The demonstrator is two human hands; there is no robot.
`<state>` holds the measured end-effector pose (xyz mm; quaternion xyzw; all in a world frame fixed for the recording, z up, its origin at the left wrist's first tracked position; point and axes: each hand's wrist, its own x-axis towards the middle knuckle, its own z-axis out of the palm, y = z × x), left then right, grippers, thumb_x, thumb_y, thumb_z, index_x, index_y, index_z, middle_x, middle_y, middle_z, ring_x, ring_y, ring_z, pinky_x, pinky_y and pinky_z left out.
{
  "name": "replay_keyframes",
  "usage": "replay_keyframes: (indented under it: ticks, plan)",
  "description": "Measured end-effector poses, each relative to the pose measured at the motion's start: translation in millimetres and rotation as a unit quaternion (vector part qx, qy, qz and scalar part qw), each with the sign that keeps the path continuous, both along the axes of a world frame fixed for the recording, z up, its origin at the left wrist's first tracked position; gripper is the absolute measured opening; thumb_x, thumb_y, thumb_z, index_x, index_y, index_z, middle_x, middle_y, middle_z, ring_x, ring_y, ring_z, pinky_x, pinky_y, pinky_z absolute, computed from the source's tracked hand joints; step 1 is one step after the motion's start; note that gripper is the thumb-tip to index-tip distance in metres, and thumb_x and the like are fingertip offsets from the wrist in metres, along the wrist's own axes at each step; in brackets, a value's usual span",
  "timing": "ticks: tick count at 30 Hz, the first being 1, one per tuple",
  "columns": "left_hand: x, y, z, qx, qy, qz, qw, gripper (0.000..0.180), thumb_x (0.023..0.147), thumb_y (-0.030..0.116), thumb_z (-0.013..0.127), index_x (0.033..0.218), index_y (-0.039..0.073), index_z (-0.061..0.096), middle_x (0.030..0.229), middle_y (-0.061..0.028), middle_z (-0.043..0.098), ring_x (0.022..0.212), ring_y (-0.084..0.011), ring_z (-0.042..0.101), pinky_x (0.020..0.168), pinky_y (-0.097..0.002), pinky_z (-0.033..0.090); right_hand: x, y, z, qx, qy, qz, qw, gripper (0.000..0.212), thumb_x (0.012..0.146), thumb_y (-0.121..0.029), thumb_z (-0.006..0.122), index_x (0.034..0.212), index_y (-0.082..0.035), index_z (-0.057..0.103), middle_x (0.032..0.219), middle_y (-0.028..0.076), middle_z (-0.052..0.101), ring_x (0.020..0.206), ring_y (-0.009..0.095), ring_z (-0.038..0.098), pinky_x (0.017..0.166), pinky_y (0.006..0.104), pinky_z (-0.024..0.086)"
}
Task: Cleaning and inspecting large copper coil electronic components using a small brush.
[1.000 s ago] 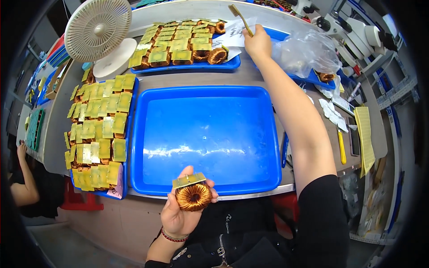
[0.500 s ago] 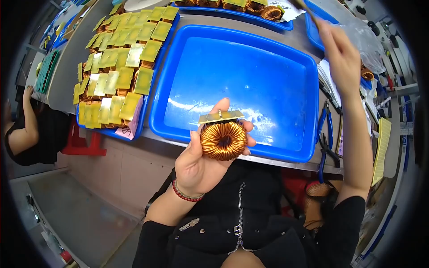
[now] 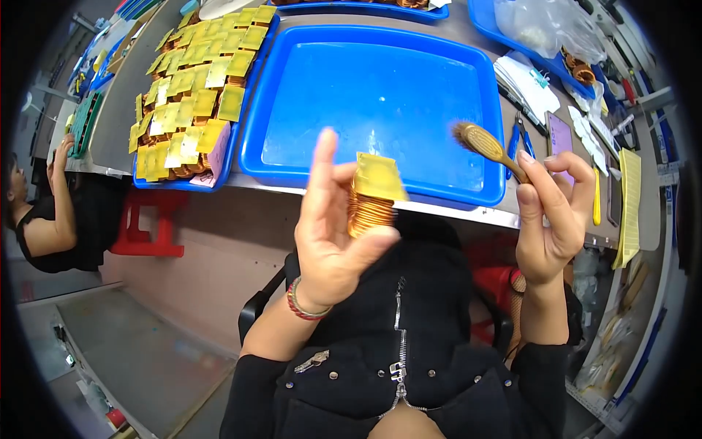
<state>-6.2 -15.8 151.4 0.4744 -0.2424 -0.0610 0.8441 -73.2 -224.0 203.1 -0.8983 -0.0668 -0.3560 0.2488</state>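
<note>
My left hand [image 3: 329, 241] holds a toroidal copper coil [image 3: 369, 214] with a square yellow-green board [image 3: 380, 176] on its top. The coil is turned so its side and the flat face of the board show; the thumb presses on the coil's lower edge and the index finger stretches upward. My right hand [image 3: 552, 219] pinches the thin handle of a small wooden brush [image 3: 486, 145], its dark bristles pointing left. Brush and coil are well apart. Behind the coil lies a large blue tray [image 3: 380, 95] with a bare bottom.
At the left, a blue tray holds rows of board-topped coils [image 3: 194, 95]. More trays stand at the back. To the right lie blue-handled pliers [image 3: 518, 143], papers [image 3: 528, 80] and a plastic bag [image 3: 548, 25]. Another person [image 3: 55, 212] sits at far left, near a red stool [image 3: 150, 219].
My right hand has come down and nearer from the far right, bringing the brush into view. The coil has turned in my left hand from its ring face to its side.
</note>
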Motion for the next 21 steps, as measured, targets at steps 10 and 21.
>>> replay_keyframes:
  ticks: [10, 21]
  plan:
    - [-6, -4, 8, 0.292, -0.378, 0.343, 0.808, 0.098, 0.051, 0.016, 0.085, 0.127, -0.014, 0.031, 0.093, -0.0156, 0.059, 0.069, -0.0227, 0.054, 0.064, -0.032, 0.043, -16, 20, 7, -0.162, -0.04, -0.045, 0.985, 0.032, 0.06, -0.003, 0.073, 0.091, -0.006, 0.068, 0.084, 0.007, 0.051, 0.056, 0.012, 0.048, 0.042, 0.022, 0.034]
    - [-19, 1, 19, 0.317, -0.233, 0.172, 0.903, 0.118, 0.053, 0.004, 0.082, 0.138, -0.003, 0.0, 0.101, -0.009, 0.047, 0.089, -0.0157, 0.054, 0.081, -0.0265, 0.047, -31, 14, 23, -0.097, -0.016, -0.019, 0.995, 0.021, 0.072, -0.006, 0.068, 0.092, -0.002, 0.065, 0.081, 0.007, 0.046, 0.066, 0.016, 0.045, 0.057, 0.0259, 0.039]
